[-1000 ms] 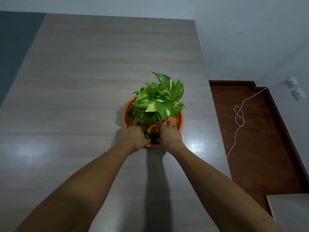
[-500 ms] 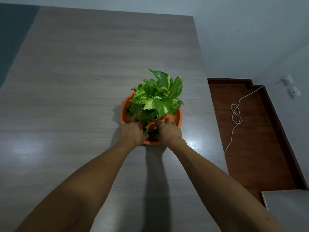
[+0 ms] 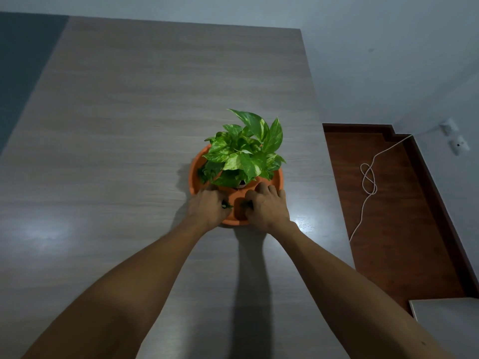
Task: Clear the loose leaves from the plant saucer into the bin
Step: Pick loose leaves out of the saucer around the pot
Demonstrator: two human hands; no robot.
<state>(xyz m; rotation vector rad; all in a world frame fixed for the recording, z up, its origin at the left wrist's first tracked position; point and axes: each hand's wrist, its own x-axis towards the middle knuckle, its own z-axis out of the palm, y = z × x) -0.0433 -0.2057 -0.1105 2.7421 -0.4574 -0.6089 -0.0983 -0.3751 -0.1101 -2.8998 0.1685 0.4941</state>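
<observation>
Matte wood-grain table (image 3: 129,151). Left hand (image 3: 207,208), curled closed, pinches dark loose leaves (image 3: 226,205) over the round orange saucer (image 3: 193,174). Glossy variegated plant (image 3: 246,151) stands within. Right hand (image 3: 267,208), likewise curled, grips more leaf scraps at the saucer's near rim.

The saucer (image 3: 193,174) is orange. The plant (image 3: 246,154) has bright green leaves with pale yellow-white patches and streaks. Small dark green leaf bits (image 3: 226,205) show between the two hands. The surface (image 3: 129,125) is pale grey-brown with thin wood-like lines and shiny white spots of light. The floor (image 3: 394,216) is reddish brown. The cord (image 3: 368,177) on it is white. The wall (image 3: 375,60) is light grey-blue.
</observation>
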